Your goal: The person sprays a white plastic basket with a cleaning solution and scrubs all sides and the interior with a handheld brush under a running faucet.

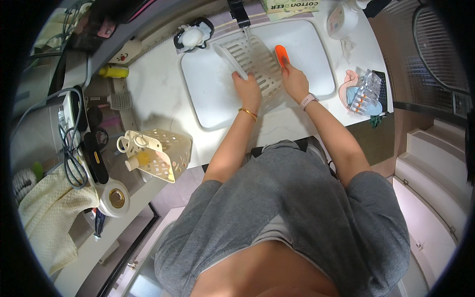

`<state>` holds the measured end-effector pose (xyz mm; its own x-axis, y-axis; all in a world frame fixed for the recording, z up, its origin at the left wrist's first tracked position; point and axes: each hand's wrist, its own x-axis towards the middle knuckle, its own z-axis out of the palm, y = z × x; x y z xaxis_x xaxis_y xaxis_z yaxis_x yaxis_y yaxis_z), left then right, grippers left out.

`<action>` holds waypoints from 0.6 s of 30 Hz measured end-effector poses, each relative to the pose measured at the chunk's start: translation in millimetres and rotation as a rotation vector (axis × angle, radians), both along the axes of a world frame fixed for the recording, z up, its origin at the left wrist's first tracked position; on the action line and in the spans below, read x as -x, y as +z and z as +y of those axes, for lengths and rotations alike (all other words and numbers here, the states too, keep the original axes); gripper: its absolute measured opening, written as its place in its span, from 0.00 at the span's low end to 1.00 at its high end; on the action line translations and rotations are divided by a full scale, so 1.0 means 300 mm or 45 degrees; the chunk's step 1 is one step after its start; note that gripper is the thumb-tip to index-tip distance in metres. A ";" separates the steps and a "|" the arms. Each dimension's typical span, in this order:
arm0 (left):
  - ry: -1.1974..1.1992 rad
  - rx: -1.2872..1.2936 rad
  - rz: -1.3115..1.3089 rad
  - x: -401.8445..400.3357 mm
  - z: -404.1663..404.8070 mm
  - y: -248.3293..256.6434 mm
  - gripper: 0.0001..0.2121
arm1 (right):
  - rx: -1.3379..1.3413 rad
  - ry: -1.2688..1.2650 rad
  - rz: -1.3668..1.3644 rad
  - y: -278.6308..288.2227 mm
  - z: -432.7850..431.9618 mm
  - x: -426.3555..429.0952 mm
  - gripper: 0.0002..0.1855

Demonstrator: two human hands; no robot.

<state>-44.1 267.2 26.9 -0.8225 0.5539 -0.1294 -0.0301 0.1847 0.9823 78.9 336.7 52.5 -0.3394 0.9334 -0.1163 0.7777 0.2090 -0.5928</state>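
Observation:
Over the white sink basin (207, 94), my left hand (248, 89) grips the pale rim of a slotted plastic basket (256, 55), which is tilted. Water runs from the black faucet (240, 16) onto the basket's far end. My right hand (295, 81) holds an orange brush (281, 54) by the basket's right side. The brush's underside is turned away, so its bristles are hidden. I cannot tell whether it touches the basket wall.
On the counter's left stands a cream perforated basket (178, 148) with a bottle (137, 160) inside. A soap dish (193, 37) sits behind the sink. To the right are a white pump bottle (343, 20), a crumpled tissue (347, 48) and clear plastic packaging (367, 91). A corded appliance (115, 198) lies left.

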 end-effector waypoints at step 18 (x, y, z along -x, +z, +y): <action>-0.485 0.226 0.103 0.067 0.034 0.049 0.12 | 0.190 -0.073 0.256 -0.037 0.078 -0.133 0.20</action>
